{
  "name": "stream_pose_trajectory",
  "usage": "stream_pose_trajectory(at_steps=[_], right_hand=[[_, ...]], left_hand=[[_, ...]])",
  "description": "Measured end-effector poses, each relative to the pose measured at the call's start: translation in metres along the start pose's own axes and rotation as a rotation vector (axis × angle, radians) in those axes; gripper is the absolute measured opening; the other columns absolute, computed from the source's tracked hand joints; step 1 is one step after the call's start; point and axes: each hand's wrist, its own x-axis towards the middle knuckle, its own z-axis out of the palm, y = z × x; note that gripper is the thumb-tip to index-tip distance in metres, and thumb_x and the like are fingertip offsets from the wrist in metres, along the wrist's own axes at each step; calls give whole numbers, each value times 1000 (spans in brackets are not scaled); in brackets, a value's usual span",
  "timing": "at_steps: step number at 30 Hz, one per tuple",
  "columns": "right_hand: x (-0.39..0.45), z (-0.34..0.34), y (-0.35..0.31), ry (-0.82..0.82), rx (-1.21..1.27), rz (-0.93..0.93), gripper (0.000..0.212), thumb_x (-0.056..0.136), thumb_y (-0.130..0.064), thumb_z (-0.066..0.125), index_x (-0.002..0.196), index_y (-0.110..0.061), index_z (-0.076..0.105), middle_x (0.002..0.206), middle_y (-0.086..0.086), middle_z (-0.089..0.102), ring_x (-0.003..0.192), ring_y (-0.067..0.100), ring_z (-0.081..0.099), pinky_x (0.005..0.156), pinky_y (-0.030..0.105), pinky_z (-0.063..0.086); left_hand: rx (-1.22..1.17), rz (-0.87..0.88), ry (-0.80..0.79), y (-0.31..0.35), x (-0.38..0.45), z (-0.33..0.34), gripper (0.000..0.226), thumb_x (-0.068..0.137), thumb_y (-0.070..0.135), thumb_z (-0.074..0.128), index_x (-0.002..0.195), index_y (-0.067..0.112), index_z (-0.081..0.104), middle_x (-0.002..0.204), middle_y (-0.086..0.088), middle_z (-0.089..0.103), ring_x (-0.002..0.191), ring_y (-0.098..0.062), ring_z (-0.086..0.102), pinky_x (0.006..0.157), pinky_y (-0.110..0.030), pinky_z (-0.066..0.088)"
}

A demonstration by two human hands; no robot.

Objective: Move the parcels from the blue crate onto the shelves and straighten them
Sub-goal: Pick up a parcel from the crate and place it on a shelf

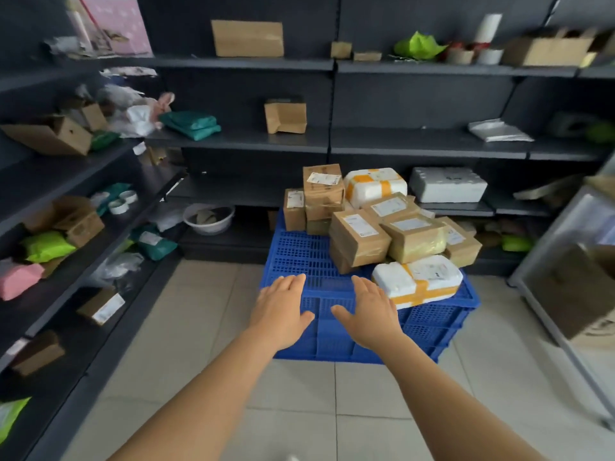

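A blue plastic crate (pixel 299 257) stands upturned on the tiled floor, its slatted surface carrying several parcels on the far and right parts. Brown cardboard boxes (pixel 357 236) with white labels are piled there. One white foam box with orange tape (pixel 417 281) lies at the near right, a second such foam box (pixel 374 186) at the back. My left hand (pixel 281 309) and my right hand (pixel 372 314) hover flat, fingers spread, over the crate's near edge, holding nothing. Dark shelves (pixel 239 139) line the back and left walls.
The left shelves (pixel 83 168) hold cardboard boxes, green and pink mailer bags and tape rolls. The back shelves carry a few boxes, teal bags (pixel 191 123), a foam box (pixel 447 184) and a silver bag. A white bowl (pixel 209 218) sits low down. A metal-framed cabinet (pixel 572 271) stands right.
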Motion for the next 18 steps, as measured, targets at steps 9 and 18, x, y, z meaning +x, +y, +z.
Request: stream_pose_trajectory(at_steps=[9, 18], right_hand=[[94, -43, 42, 60, 18, 140, 70, 95, -50, 49, 150, -17, 22, 157, -2, 23, 144, 20, 21, 113, 38, 21], [163, -62, 82, 67, 64, 270, 75, 93, -53, 49, 153, -20, 18, 158, -3, 22, 143, 21, 24, 115, 39, 23]], left_hand=[[-28, 147, -78, 31, 135, 5, 73, 97, 41, 49, 154, 19, 9, 160, 3, 15, 148, -18, 11, 119, -38, 14], [-27, 242, -130, 59, 233, 13, 74, 97, 42, 50, 154, 17, 10, 158, 1, 20, 145, -18, 16, 118, -36, 18]])
